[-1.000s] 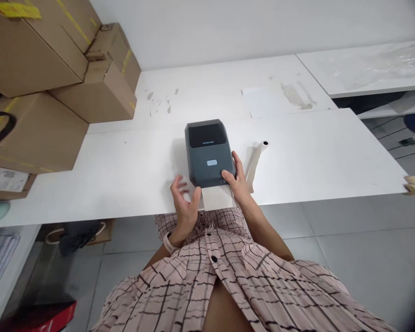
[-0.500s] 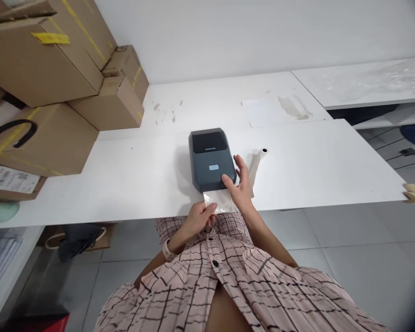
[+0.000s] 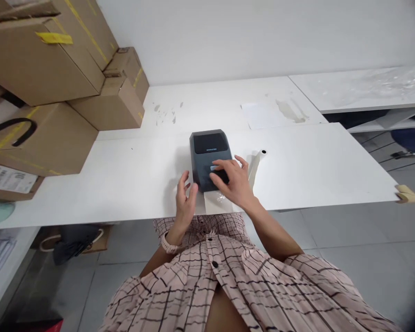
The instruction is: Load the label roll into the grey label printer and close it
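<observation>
A dark blue-grey label printer (image 3: 202,168) with a black window on top sits on the white table (image 3: 131,184) in front of me. From its front a strip of pale, shiny label paper (image 3: 216,204) hangs toward the table's edge. My right hand (image 3: 233,180) is over the printer's top with fingers apart, close to the light button (image 3: 213,168); whether it touches the surface I cannot tell. Left of the printer, my left hand (image 3: 185,203) is raised with its fingers spread and holds nothing. Right of the printer lies a small, partly unrolled white roll (image 3: 263,153).
Cardboard boxes (image 3: 79,60) with yellow tape are stacked at the left. A white sheet (image 3: 257,115) lies toward the back of the table. At the right are clear plastic wrap (image 3: 383,85), a lower shelf and a tan piece (image 3: 406,193) on the table's corner.
My left hand has let go of the label paper and moved left and up beside the printer. My right hand has moved from the printer's front right corner to over its top.
</observation>
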The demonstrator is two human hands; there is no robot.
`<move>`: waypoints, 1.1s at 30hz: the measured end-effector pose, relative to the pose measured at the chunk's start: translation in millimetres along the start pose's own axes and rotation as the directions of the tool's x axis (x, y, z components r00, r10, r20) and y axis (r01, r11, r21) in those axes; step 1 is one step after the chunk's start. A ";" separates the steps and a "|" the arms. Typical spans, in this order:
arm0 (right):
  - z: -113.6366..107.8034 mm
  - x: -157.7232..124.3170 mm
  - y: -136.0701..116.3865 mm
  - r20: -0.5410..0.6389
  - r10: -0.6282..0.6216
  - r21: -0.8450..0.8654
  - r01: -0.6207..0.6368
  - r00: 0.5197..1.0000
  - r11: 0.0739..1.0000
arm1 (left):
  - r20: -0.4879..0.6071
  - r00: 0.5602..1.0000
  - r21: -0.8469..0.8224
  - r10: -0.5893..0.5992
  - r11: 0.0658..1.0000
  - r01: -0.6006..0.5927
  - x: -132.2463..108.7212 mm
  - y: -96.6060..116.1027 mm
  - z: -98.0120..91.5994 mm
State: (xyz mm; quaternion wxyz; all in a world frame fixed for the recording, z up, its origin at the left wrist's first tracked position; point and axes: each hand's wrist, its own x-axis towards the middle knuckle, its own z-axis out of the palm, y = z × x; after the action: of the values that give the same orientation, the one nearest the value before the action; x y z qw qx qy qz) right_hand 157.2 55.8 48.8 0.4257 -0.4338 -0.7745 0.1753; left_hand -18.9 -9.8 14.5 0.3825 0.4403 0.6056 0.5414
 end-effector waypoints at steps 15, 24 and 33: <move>5.0 -24.4 37.5 -0.136 0.415 0.589 -0.264 0.900 0.764 | 0.020 0.996 -0.108 0.088 0.990 -0.086 17.3 0.2 22.2; -3.3 100.9 46.4 -0.162 0.137 0.406 -0.061 0.977 0.912 | 0.045 0.999 0.003 0.007 1.000 -0.007 100.3 6.6 27.0; -0.8 191.6 77.4 -0.067 -0.061 -0.100 0.054 0.996 0.994 | 0.030 0.999 0.090 -0.045 0.995 0.043 110.4 -10.1 34.9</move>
State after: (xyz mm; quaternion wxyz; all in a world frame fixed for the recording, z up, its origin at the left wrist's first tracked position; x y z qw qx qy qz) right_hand 148.3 256.5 96.9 0.4358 -0.4377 -0.7788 0.1095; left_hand -22.6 105.7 1.8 0.3837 0.4521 0.6327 0.4981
